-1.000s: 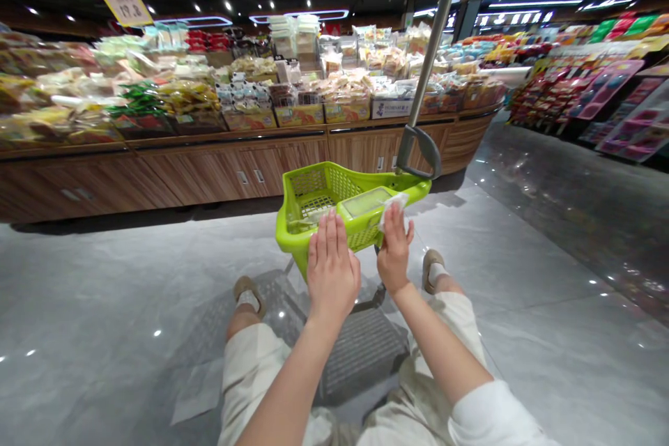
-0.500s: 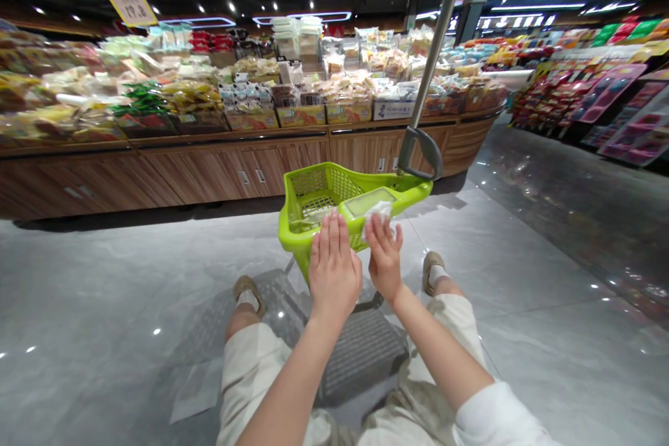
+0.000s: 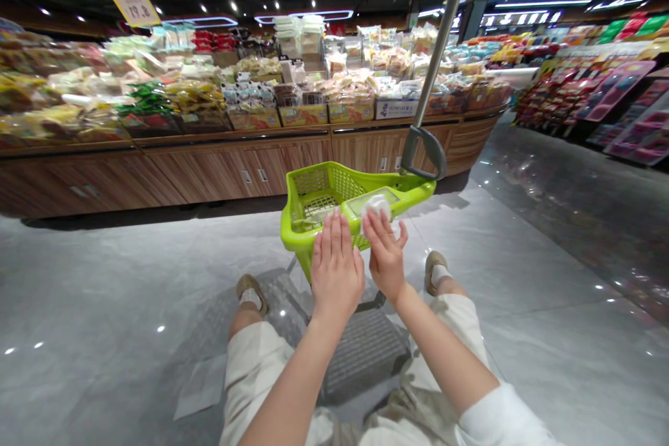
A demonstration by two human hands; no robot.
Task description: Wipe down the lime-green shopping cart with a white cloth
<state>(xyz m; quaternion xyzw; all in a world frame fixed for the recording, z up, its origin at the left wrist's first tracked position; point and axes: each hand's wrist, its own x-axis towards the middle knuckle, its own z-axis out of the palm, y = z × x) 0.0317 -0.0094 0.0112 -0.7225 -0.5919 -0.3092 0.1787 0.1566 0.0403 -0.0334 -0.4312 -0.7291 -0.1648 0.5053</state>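
Observation:
In the head view a green plastic shopping basket [image 3: 297, 233] stands before me, part of a cart with a metal pole [image 3: 436, 56] and a grey handle [image 3: 439, 153]. My left hand [image 3: 337, 268] lies on the basket's near rim, fingers stretched out and side by side. With my right hand [image 3: 385, 254] I press a crumpled white tissue [image 3: 375, 210] against the rim beside the clear panel [image 3: 360, 203]. Its fingers cover part of the tissue. Between my legs the cart's lower grey frame [image 3: 366, 348] shows.
A long wooden display counter [image 3: 209, 174] piled with packaged food runs across the back. Shelves of packaged goods [image 3: 564, 90] stand at the right. My feet rest on the shiny grey floor [image 3: 130, 293] on both sides of the cart.
The tissue under my right hand has shifted slightly and looks more bunched. My left hand keeps its place on the rim. The whole view has moved a little.

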